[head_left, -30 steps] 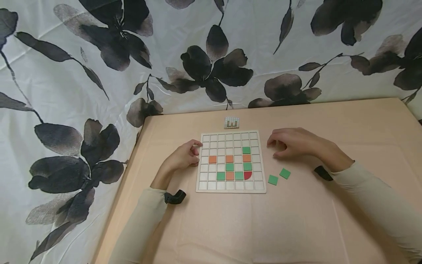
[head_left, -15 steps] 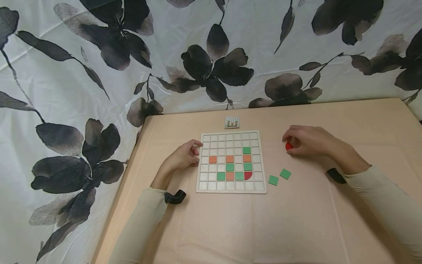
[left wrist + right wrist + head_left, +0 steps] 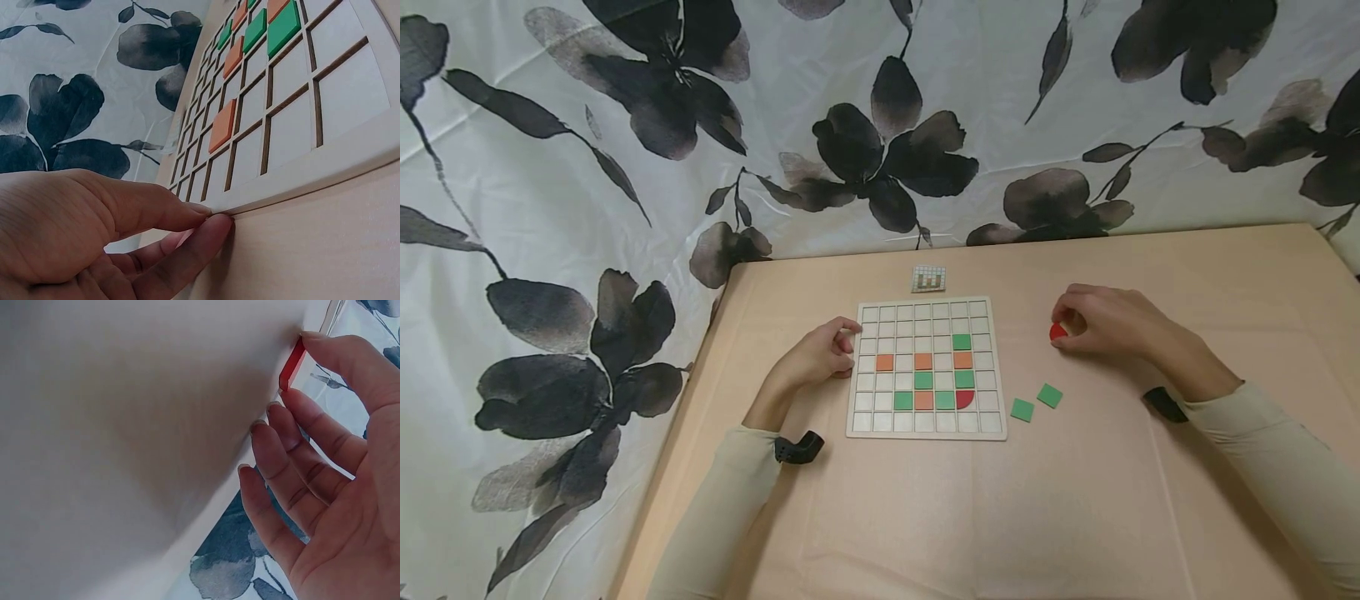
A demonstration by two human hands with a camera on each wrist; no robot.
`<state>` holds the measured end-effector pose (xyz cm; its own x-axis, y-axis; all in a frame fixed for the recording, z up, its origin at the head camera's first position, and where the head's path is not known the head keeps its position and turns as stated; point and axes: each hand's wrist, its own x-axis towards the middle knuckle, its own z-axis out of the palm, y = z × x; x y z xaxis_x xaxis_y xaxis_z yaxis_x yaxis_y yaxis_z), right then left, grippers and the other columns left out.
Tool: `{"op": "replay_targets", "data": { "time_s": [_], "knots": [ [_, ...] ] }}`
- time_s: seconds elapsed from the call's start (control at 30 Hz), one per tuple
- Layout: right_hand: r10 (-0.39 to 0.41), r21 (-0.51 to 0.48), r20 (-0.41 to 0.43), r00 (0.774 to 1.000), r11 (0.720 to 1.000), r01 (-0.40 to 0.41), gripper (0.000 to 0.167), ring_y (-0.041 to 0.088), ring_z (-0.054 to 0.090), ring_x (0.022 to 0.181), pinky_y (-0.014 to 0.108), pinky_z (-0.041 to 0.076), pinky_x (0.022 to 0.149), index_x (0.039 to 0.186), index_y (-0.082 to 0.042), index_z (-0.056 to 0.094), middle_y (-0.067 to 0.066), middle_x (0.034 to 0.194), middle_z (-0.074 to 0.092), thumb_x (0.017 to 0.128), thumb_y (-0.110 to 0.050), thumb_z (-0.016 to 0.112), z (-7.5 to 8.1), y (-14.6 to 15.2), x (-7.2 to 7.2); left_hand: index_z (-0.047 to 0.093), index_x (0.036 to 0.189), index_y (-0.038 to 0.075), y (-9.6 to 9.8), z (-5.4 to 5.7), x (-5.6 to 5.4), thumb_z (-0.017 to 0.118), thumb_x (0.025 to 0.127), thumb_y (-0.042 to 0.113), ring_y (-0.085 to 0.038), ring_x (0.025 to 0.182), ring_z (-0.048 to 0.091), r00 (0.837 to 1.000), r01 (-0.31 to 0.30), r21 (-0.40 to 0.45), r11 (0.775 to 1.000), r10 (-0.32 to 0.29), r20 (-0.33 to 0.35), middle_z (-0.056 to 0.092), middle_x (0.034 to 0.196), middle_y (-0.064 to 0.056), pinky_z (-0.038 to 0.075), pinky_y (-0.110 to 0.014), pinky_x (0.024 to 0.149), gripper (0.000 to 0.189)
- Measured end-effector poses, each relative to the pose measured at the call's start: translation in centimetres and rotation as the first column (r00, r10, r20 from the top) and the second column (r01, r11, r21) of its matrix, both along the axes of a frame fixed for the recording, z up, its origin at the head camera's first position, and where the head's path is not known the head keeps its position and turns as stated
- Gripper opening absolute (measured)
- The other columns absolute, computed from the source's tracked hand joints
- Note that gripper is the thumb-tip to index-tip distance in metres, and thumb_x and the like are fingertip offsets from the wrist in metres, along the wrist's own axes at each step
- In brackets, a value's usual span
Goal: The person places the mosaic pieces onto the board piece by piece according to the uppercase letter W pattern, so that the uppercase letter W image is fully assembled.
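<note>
My right hand (image 3: 1108, 323) pinches a small red tile (image 3: 1057, 332) between thumb and index finger, low over the table to the right of the board. In the right wrist view the red tile (image 3: 292, 364) shows edge-on at the fingertips, with the other fingers loosely bent. A white grid board (image 3: 883, 423) lies flat, holding several green and orange square tiles and a red tile (image 3: 964, 399) with one rounded corner. My left hand (image 3: 814, 357) is at the board's left edge; in the left wrist view its thumb and index fingertip (image 3: 219, 226) pinch the rim.
Two loose green tiles (image 3: 1022, 409) lie on the table just right of the board's lower corner. Behind the board is a small card (image 3: 928, 278) with a grid pattern. A floral cloth (image 3: 850, 83) hangs behind and left of the table (image 3: 910, 517).
The right hand has moved right, away from the board, and the red tile now shows in its pinch. The left hand and the tiles on the board stay put.
</note>
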<state>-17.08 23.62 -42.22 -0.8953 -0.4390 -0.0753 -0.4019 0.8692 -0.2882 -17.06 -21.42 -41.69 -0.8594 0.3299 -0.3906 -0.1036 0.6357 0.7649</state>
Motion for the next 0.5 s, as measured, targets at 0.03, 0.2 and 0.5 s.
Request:
{"op": "replay_targets", "data": {
  "time_s": [0.03,0.2,0.5],
  "knots": [
    [0.0,0.0,0.002,1.0,1.0,0.0,0.029,0.013,0.053,0.079,0.032,0.043,0.061,0.098,-0.018,0.071,-0.005,0.089,0.057,0.08,-0.037,0.083,0.03,-0.06,-0.01,0.048,0.141,0.002,0.0,-0.01,0.0,0.062,0.09,-0.013,-0.019,0.078,0.054,1.0,-0.001,0.0,1.0,0.001,0.0,0.05,0.097,-0.012,0.056,-0.029,0.07,0.055],
    [-0.029,0.023,0.001,1.0,0.999,0.029,0.032,0.014,0.053,0.078,0.034,0.044,0.061,0.101,-0.015,0.07,-0.004,0.088,0.056,0.08,-0.037,0.082,0.16,-0.28,-0.11,0.048,0.141,0.002,0.02,-0.04,0.01,0.061,0.09,-0.013,-0.019,0.078,0.054,1.0,-0.001,0.003,1.0,0.001,0.0,0.05,0.098,-0.013,0.055,-0.029,0.07,0.055],
    [-0.06,0.056,-0.006,0.998,0.997,0.06,0.032,0.015,0.053,0.076,0.035,0.043,0.058,0.094,-0.016,0.07,-0.004,0.086,0.055,0.08,-0.043,0.08,0.09,-0.26,-0.24,0.048,0.141,0.001,0.13,0.12,0.04,0.061,0.09,-0.014,-0.02,0.079,0.054,1.0,-0.005,0.012,1.0,0.005,0.004,0.05,0.099,-0.014,0.056,-0.029,0.071,0.054]
  ]
}}
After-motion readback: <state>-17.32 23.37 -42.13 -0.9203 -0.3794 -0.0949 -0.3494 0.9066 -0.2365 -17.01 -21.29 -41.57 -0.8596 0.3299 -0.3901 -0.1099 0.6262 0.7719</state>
